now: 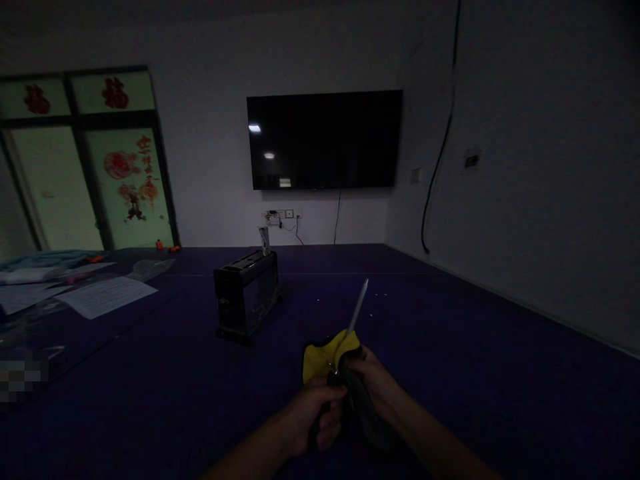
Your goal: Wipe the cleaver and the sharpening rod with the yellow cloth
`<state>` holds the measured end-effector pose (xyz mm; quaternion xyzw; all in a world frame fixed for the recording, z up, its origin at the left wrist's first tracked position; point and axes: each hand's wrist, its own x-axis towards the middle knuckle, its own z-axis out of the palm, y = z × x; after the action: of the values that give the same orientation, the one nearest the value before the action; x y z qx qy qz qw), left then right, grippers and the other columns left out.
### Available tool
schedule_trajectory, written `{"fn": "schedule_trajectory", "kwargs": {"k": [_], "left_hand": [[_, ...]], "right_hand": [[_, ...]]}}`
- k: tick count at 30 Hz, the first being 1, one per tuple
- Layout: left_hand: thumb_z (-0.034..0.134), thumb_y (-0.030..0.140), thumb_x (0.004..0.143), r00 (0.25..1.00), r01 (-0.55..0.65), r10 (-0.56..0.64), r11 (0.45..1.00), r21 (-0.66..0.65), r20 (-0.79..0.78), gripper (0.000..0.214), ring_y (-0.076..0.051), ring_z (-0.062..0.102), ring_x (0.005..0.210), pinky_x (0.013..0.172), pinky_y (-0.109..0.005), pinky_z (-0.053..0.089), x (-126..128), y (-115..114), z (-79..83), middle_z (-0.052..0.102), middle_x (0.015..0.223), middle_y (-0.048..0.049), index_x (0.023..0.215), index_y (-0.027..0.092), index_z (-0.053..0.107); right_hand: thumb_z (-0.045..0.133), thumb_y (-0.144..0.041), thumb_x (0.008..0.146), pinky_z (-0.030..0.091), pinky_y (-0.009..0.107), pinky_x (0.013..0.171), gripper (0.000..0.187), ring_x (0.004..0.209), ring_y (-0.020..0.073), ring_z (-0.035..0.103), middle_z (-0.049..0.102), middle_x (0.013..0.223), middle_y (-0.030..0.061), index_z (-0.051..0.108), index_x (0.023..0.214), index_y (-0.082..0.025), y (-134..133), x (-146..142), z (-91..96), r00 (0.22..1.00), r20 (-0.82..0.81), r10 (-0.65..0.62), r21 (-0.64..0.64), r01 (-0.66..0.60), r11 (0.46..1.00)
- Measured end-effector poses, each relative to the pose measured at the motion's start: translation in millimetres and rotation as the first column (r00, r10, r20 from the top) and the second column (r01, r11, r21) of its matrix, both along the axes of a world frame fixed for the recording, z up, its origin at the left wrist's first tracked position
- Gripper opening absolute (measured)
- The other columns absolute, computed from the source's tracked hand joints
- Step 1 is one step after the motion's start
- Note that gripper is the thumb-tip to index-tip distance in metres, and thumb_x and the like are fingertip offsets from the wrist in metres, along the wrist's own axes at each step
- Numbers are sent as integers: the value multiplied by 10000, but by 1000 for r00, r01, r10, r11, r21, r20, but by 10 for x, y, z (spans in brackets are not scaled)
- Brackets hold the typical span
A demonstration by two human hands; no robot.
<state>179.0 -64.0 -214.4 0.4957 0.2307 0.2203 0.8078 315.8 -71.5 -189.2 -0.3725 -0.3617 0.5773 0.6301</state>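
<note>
My left hand (323, 415) is closed around a dark handle, mostly hidden by the fingers, with a glint of metal at its upper end. A long, slim, pale grey blade or rod (358, 305) rises above, tilted up to the right; dim light hides its exact kind. Its lower part is wrapped in a yellow cloth (317, 360) with dark edging and a dark grey reverse side. My right hand (376, 381) is closed on this cloth, and a dark fold hangs below it. Both hands are close together over the dark blue table (450, 400).
Left of the hands stands a black box-shaped appliance (247, 293), with a silvery crumpled-looking piece (264, 241) upright at its far end. Written paper sheets (107, 295) and clear plastic (150, 269) lie at left. Small white bits (371, 315) dot the tabletop. Beyond hangs a television (325, 140).
</note>
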Motion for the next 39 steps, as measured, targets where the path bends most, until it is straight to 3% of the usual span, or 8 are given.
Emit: {"fn": "schedule_trajectory", "kwargs": {"k": [3, 9, 26, 39], "left_hand": [[579, 390, 707, 1000, 4, -4, 1000, 4, 6, 278, -60, 253, 202, 273, -213, 164, 2, -1, 13, 331, 314, 105, 579, 199, 423], [568, 373, 696, 1000, 14, -14, 1000, 14, 7, 268, -63, 263, 202, 262, -209, 160, 3, -19, 43, 329, 306, 99, 554, 201, 420], [567, 382, 691, 1000, -14, 14, 1000, -2, -17, 260, -68, 264, 204, 265, -212, 154, 9, -2, 13, 330, 315, 107, 578, 205, 413], [580, 379, 688, 1000, 6, -5, 1000, -4, 25, 277, -58, 265, 206, 262, -200, 173, 5, -12, 29, 335, 314, 102, 559, 197, 416]], "right_hand": [[688, -104, 459, 478, 266, 592, 310, 609, 176, 631, 696, 663, 8, 650, 758, -178, -2, 5, -7, 1000, -5, -17, -48, 16, 999], [709, -97, 460, 505, 300, 670, 386, 683, 201, 657, 713, 745, 30, 656, 836, -168, 2, 12, -3, 1000, -11, 19, -17, -19, 1000], [717, -112, 501, 501, 266, 661, 354, 709, 192, 667, 729, 801, 45, 673, 850, -151, 5, 35, 22, 995, 43, 88, 66, -91, 994], [719, -124, 489, 503, 304, 704, 357, 729, 208, 666, 728, 804, 44, 671, 841, -153, -9, 34, 52, 995, 61, 85, 37, -87, 995]]}}
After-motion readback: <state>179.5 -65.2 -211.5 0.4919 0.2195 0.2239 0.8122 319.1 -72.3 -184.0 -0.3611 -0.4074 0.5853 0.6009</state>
